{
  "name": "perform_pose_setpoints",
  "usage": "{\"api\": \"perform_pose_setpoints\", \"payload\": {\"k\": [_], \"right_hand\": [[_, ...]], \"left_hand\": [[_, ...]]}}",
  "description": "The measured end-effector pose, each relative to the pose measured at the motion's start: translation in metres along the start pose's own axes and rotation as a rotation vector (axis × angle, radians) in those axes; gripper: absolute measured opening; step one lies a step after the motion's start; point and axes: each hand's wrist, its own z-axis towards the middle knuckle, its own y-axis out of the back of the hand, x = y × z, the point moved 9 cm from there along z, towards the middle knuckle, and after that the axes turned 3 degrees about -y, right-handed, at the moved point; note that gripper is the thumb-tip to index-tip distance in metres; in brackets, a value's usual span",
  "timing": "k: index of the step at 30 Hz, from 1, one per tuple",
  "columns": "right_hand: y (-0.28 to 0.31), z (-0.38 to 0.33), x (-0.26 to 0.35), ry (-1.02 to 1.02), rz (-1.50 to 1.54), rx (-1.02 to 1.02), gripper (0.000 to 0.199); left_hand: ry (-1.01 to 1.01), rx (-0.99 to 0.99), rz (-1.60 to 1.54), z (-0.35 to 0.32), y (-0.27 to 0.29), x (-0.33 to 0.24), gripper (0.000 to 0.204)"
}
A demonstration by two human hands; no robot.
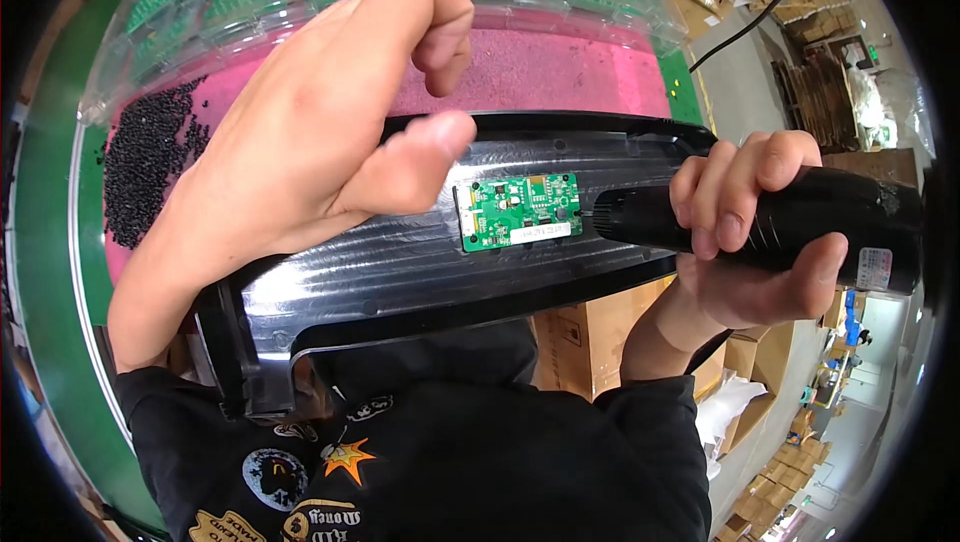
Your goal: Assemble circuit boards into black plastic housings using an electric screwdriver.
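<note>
A black shell [400,277] carries a green circuit board [520,210] between its near and far edges. Your right hand [728,207] has its grip wrapped around a black screwdriver [785,210], tip beside the board; your left hand [310,122], thumb and fingers apart, hovers over the shell's left part. Beyond lies a pink mat [560,72].

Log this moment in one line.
left hand: open, over black housing | right hand: grips black power tool | green circuit board: on housing, near tool nose

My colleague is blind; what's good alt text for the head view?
The right hand holds a black tool at the right edge of a green circuit board on a black panel. The left hand, thumb and forefinger apart, is over the panel. Small black pieces lie on a pink mat.
</note>
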Motion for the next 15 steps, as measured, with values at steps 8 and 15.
{"api": "perform_pose_setpoints", "payload": {"k": [8,15], "right_hand": [[0.002,-0.001,0.005,0.028,0.098,0.088,0.053],[0.006,0.000,0.001,-0.013,0.084,0.009,0.047]], "left_hand": [[0.141,-0.054,-0.090,0.000,-0.009,0.020,0.015],[0.258,0.218,0.109,-0.011,-0.034,0.044,0.023]]}}
